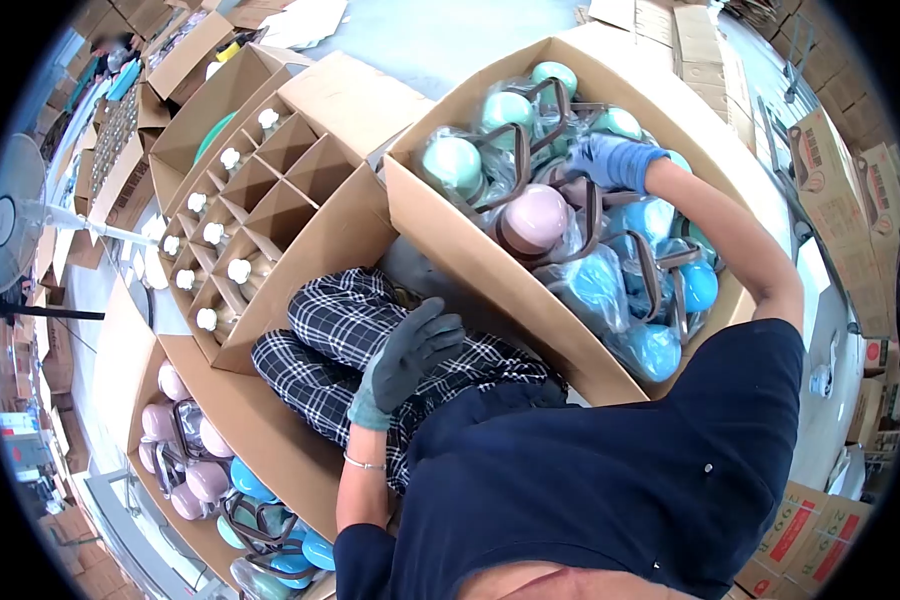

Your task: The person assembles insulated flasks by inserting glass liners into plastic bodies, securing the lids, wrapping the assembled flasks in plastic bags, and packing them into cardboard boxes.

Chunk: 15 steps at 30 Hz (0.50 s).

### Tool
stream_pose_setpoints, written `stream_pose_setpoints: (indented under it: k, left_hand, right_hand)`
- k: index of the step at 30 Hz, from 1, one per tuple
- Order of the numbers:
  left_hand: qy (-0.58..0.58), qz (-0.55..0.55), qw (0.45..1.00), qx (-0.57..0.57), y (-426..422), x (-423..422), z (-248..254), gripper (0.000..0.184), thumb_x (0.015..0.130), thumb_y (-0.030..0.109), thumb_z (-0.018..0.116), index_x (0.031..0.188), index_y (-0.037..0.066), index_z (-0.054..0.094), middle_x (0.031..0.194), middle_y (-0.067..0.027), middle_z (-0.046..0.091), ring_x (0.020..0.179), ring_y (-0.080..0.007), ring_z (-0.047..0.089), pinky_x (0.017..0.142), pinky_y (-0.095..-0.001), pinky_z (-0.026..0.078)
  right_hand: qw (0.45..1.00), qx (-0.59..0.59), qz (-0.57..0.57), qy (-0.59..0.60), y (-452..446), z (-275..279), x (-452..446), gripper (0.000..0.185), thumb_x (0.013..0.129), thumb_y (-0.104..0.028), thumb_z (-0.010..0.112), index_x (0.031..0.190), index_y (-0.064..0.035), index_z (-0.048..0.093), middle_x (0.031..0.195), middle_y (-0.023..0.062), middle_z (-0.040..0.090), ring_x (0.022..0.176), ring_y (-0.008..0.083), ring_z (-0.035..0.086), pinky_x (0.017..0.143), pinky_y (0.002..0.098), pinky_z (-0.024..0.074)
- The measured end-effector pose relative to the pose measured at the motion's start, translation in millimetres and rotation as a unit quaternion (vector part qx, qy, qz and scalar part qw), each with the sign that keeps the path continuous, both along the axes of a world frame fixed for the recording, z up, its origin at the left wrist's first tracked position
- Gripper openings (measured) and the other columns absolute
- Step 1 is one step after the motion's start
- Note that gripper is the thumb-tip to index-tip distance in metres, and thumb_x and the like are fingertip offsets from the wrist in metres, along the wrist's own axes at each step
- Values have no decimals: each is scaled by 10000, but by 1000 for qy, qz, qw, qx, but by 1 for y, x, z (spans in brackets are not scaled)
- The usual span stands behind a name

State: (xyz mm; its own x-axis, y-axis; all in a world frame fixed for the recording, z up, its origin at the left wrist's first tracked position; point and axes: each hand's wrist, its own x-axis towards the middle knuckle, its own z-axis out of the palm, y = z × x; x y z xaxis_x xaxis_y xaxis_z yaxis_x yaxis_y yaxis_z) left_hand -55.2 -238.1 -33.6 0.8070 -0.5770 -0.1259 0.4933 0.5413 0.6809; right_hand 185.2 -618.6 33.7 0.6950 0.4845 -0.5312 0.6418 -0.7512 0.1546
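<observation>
My right hand (pixel 615 163), in a blue glove, reaches into a large open carton (pixel 490 262) on the right. It rests among bagged bottles with rounded lids and brown strap handles; its fingertips are partly hidden, so I cannot make out a grip. Close below it is a bottle with a pink lid (pixel 536 218). Mint-lidded bottles (pixel 452 163) lie toward the far left of this carton, blue-lidded bottles (pixel 597 280) toward the near side. Over my lap, my left hand (pixel 410 357) wears a grey glove, its fingers extended and holding nothing.
Left of me stands a carton with cardboard dividers (pixel 283 205), several cells holding white-topped items (pixel 239 271). Another carton at lower left contains pink-lidded bottles (pixel 207 481) and blue ones. A fan (pixel 5 220) stands at far left. Stacked cartons (pixel 835 190) line the right side.
</observation>
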Motion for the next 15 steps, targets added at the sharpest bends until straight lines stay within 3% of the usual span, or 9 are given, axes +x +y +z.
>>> stream_pose_setpoints:
  k: [2,3,6,7,8,9,10,12,15]
  left_hand:
    - [18,36,999,7,16,-4,-4,643,966,492,373,1444,71,290,1362,-144,476,1239,-278,482,1066,-464,352]
    - [27,63,998,-3,18,-6,-7,634,966,481,383,1437,64,300,1362,-139,476,1236,-280,484,1071,-461,345]
    - [11,94,995,22,19,-10,-7,638,965,476,393,1440,62,293,1356,-143,480,1231,-280,489,1074,-455,342]
    - [-17,84,996,5,19,-9,-10,641,966,465,399,1445,54,281,1358,-151,477,1236,-279,484,1077,-451,338]
    - [-11,79,997,8,20,-11,-11,646,966,464,401,1447,52,276,1361,-154,472,1239,-279,481,1077,-451,337]
    - [-7,75,997,11,21,-11,-11,650,965,464,404,1448,49,271,1365,-156,468,1243,-279,478,1077,-450,336]
    - [-3,70,997,14,21,-10,-11,655,964,463,407,1450,47,266,1369,-158,464,1246,-279,475,1078,-449,336]
    - [-17,62,998,20,25,-7,-2,697,950,482,431,1452,34,251,1383,-161,448,1257,-284,463,1077,-447,336]
    - [-30,60,997,30,29,1,4,694,957,472,419,1459,32,229,1384,-172,442,1263,-305,453,1080,-463,330]
  right_hand:
    - [977,123,82,-153,23,8,12,630,716,-76,628,1326,-169,503,1382,184,401,1257,343,417,1031,434,372]
    - [962,43,157,-219,44,13,10,666,710,-108,653,1346,-184,473,1400,187,378,1302,326,371,1057,497,325]
    - [946,-62,272,-167,52,-46,37,575,752,-215,640,1312,-195,509,1366,112,429,1303,291,367,1092,565,232]
    - [964,-105,217,-111,75,-29,36,471,750,-239,626,1218,-211,577,1295,81,493,1282,278,390,1092,556,236]
    - [956,37,260,-127,84,-28,51,364,711,-218,647,1075,-221,633,1218,70,540,1231,277,437,1089,556,238]
    - [967,27,226,-118,87,-23,68,338,694,-197,653,1031,-215,638,1209,66,544,1200,263,460,1088,548,239]
    - [976,17,189,-109,111,27,63,313,676,-176,660,987,-209,642,1201,62,548,1169,248,483,1087,540,241]
    - [974,153,157,-50,126,80,89,355,654,-164,669,1007,-194,638,1082,45,564,1078,217,533,1116,485,191]
    - [940,329,-43,77,122,159,149,471,736,-152,679,1190,-73,579,1177,123,604,945,170,622,638,284,562]
